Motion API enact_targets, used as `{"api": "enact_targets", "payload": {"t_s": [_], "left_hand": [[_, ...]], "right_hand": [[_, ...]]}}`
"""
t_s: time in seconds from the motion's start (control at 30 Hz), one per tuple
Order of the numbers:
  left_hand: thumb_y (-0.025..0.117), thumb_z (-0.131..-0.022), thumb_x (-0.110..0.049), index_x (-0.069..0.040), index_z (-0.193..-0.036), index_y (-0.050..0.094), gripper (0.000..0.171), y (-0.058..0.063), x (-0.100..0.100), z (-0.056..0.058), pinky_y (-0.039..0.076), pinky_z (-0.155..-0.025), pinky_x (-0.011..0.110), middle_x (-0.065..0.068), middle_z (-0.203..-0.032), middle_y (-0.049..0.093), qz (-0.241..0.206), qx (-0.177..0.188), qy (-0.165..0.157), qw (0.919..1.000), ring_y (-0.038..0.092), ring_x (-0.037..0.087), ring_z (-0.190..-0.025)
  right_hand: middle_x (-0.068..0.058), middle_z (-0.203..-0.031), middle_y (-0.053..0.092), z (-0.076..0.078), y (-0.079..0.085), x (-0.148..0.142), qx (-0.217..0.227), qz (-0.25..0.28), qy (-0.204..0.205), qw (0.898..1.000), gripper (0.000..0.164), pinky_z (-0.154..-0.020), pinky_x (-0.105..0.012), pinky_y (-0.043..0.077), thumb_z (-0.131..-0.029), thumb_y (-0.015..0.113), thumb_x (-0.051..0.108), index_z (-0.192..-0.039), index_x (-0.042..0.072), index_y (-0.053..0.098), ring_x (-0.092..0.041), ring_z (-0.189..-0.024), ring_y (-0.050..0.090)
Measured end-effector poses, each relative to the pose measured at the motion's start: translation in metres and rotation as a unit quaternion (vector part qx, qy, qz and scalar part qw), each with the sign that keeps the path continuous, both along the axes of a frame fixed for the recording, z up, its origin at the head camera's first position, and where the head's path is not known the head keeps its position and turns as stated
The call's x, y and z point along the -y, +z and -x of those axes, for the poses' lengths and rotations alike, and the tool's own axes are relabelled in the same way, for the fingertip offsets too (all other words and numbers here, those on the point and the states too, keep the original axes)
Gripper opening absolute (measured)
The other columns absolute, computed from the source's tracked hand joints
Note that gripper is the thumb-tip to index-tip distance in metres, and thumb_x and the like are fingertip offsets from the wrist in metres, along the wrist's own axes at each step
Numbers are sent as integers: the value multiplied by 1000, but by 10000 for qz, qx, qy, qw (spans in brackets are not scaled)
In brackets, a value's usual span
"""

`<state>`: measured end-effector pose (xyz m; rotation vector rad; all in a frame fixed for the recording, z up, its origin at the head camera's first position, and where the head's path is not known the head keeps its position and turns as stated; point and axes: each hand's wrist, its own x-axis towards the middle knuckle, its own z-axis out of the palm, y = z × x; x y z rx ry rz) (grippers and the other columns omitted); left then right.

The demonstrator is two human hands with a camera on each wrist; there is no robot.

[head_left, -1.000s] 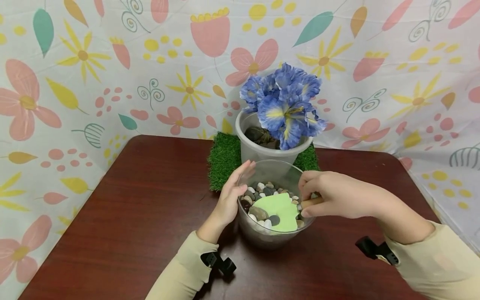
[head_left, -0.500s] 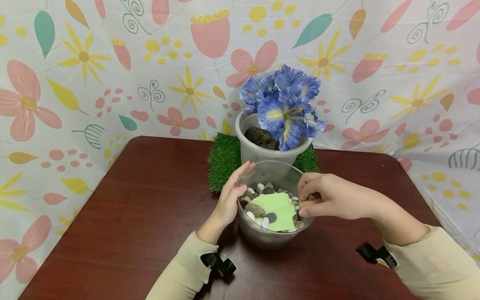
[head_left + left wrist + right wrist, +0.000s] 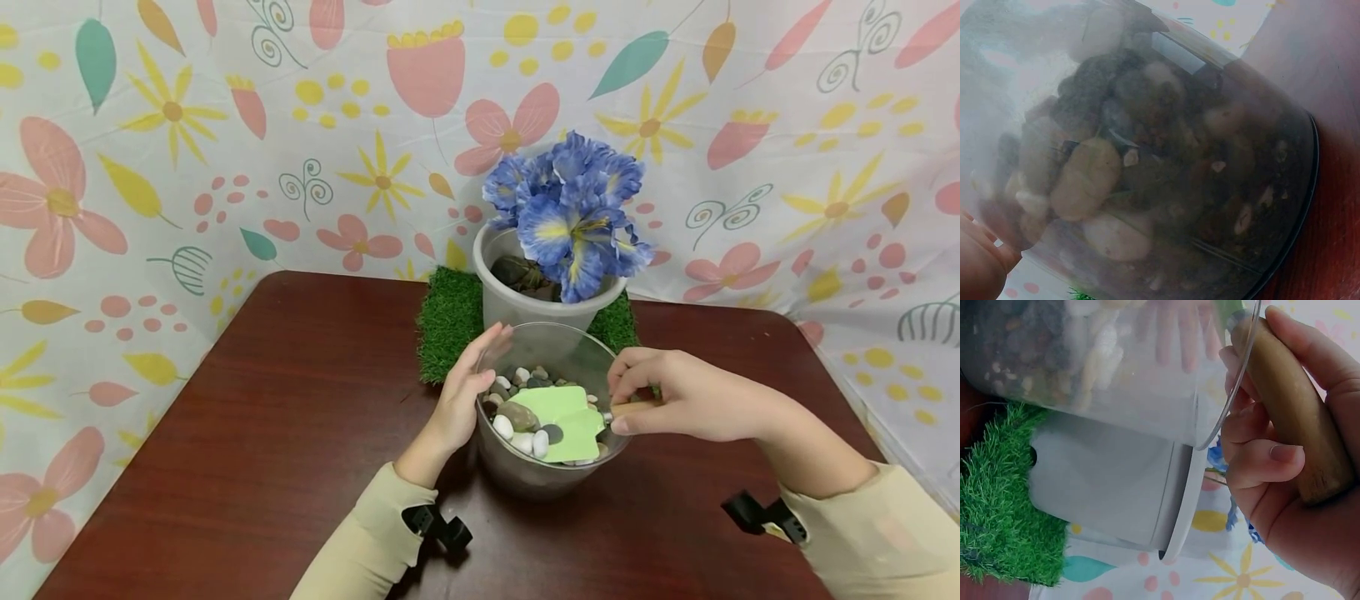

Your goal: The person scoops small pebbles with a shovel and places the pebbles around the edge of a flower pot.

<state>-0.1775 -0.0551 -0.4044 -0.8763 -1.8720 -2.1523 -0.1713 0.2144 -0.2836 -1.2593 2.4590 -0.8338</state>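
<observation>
A clear bowl (image 3: 525, 471) of pebbles (image 3: 525, 379) stands on the brown table (image 3: 262, 433). My left hand (image 3: 465, 396) rests against the bowl's left wall with straight fingers (image 3: 979, 262). My right hand (image 3: 675, 396) grips the wooden handle (image 3: 1297, 431) of a small trowel. Its light green blade (image 3: 566, 417) lies in the bowl with a few pebbles on it. The pebbles (image 3: 1091, 175) show blurred through the bowl wall in the left wrist view. The bowl rim (image 3: 1235, 381) passes by my right fingers.
Behind the bowl a white plastic pot (image 3: 525, 308) holds blue artificial flowers (image 3: 570, 208) on a green turf mat (image 3: 450, 321). The pot (image 3: 1116, 487) and turf (image 3: 1004, 506) also show in the right wrist view. A flowered cloth (image 3: 187, 142) hangs behind the table.
The trowel blade has shifted slightly right and lifted with pebbles on it. My right hand moved a little to the right. The left hand has stayed on the bowl.
</observation>
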Motion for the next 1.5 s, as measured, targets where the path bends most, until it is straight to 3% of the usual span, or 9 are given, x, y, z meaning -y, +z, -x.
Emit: {"api": "enact_targets", "payload": {"t_s": [0.47, 0.77, 1.1, 1.5], "left_hand": [[32, -91, -12, 8, -145, 24, 58, 1, 0, -1, 24, -110, 59, 30, -145, 34, -31, -11, 21, 10000, 35, 44, -134], [32, -92, -12, 8, -145, 24, 57, 2, 0, -2, 29, -112, 42, 30, -145, 34, 44, -40, 81, 10000, 35, 44, -134], [32, -92, -11, 8, -145, 24, 57, 3, -1, -2, 28, -107, 59, 30, -146, 34, 66, -65, 71, 9999, 36, 44, -133], [31, -92, -11, 8, -146, 23, 57, 3, 0, -3, 29, -105, 60, 29, -146, 34, 82, -83, 79, 9999, 36, 45, -133]], "right_hand": [[-1, -102, 52, -6, -2, -1, 207, 239, -265, 9991, 8, -55, -20, 44, -85, 68, 20, -84, 28, 68, -5, -68, 48], [-1, -103, 51, -7, -2, 1, 94, 182, -352, 9992, 8, -57, -19, 43, -86, 68, 20, -83, 28, 68, -5, -67, 46], [1, -102, 49, -9, 2, 7, -18, 114, -257, 9996, 5, -56, -18, 42, -86, 67, 21, -84, 26, 67, -4, -65, 44], [1, -104, 51, -10, 2, 1, 196, 220, -433, 9986, 9, -57, -21, 44, -86, 67, 18, -84, 27, 68, -6, -65, 49]]}}
